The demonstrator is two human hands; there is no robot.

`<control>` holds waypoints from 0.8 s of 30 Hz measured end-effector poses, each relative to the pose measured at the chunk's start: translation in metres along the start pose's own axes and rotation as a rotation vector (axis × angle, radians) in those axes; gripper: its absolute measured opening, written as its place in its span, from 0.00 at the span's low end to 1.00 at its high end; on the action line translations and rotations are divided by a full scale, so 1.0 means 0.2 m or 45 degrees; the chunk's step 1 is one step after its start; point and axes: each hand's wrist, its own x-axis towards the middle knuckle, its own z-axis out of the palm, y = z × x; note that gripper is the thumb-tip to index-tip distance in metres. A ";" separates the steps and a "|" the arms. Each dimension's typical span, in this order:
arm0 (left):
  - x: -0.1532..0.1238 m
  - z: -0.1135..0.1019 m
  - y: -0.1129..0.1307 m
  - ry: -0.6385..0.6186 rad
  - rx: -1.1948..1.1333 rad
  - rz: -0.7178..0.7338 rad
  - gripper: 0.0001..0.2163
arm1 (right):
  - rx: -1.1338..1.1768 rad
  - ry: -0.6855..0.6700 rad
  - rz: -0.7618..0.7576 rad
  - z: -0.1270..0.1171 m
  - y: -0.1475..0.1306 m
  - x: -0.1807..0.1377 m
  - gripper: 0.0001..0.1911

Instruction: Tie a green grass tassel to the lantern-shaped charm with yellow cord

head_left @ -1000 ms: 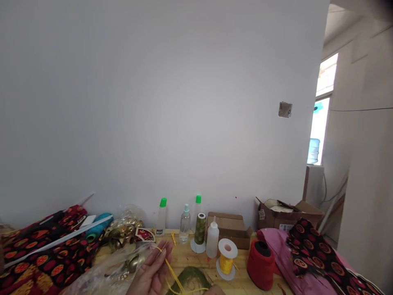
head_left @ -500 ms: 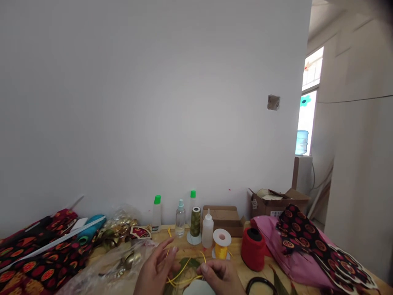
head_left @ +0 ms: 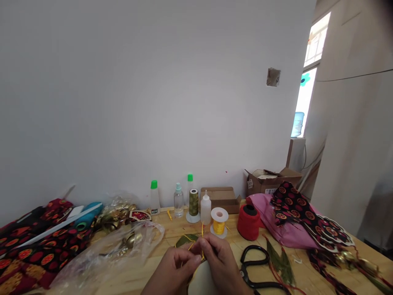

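Yellow cord (head_left: 202,229): left of yellow spool (head_left: 219,227) | right hand (head_left: 221,259): grip pinched on cord | left hand (head_left: 176,268): alongside, grip cannot be told | progress: cord in hand, apparently unfinished; remainder unclear

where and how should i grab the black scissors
Probably by the far loop of the scissors, pinched from above at its far edge: they lie flat, the loop is wide and nothing covers it. The green tassel lies close on the right, the right hand on the left.
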 end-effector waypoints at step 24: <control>-0.01 -0.02 0.05 0.060 0.528 0.211 0.14 | -0.090 -0.020 -0.025 0.00 0.03 -0.01 0.14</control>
